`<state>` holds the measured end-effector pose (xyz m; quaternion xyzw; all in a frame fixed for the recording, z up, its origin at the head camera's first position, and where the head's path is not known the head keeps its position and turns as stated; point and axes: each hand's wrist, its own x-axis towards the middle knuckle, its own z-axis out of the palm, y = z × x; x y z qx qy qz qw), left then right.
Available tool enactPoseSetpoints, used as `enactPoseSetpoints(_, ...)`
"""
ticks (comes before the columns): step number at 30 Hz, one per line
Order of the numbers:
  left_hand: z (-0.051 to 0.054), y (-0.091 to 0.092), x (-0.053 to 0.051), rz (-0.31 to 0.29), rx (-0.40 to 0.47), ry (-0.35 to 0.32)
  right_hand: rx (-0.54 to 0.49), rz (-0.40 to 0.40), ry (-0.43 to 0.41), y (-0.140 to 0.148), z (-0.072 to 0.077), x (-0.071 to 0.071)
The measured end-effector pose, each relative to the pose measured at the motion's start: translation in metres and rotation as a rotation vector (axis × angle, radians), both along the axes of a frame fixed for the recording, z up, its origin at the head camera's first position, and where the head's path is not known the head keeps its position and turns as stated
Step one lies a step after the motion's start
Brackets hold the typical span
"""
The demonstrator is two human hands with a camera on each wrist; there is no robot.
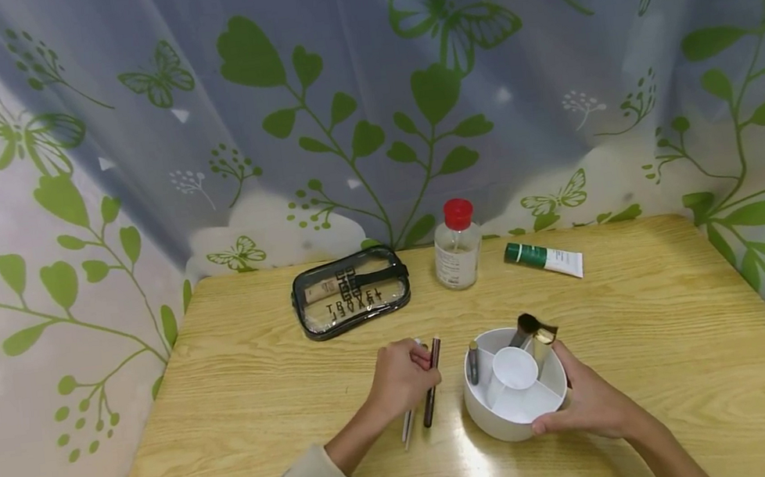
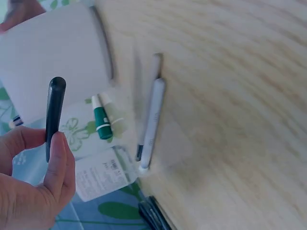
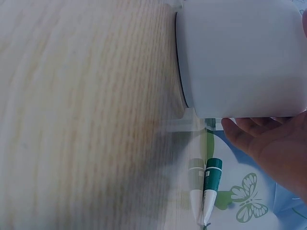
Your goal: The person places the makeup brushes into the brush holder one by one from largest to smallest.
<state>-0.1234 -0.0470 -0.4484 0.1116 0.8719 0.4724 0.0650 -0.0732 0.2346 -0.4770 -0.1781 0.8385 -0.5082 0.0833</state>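
Observation:
My left hand (image 1: 404,378) pinches a dark pencil-like stick (image 1: 432,382) between thumb and fingers; in the left wrist view the stick (image 2: 55,112) stands nearly upright, raised off the table. Under that hand lie slim light-coloured pens (image 2: 152,122) on the wood. My right hand (image 1: 588,401) grips the right side of a round white divided organizer (image 1: 506,423), thumb at the near side. Inside the organizer, a short grey tube (image 1: 474,363) stands in the left compartment, and brushes (image 1: 526,327) lean at the back. In the right wrist view the right fingers (image 3: 254,129) lie along the organizer's wall (image 3: 244,62).
Behind, a clear black-edged travel pouch (image 1: 352,292) lies at the back left. Right of it stands a bottle with a red cap (image 1: 458,249), then a green and white tube (image 1: 545,258). A patterned curtain (image 1: 339,102) hangs along the table's back edge.

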Motion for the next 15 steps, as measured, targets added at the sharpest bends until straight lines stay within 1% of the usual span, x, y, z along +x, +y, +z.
enactPoseSetpoints(3, 0.005, -0.001, 0.0, -0.003, 0.039, 0.007, -0.001, 0.0, -0.003, 0.0, 0.0, 0.0)
enactPoseSetpoints(9, 0.015, -0.002, -0.001, -0.006, 0.12, -0.017, -0.015, 0.004, -0.01, 0.0, -0.001, 0.0)
enactPoseSetpoints(15, 0.023, -0.002, -0.002, -0.037, 0.236, -0.083, -0.02, 0.003, -0.012, 0.0, -0.001, 0.0)
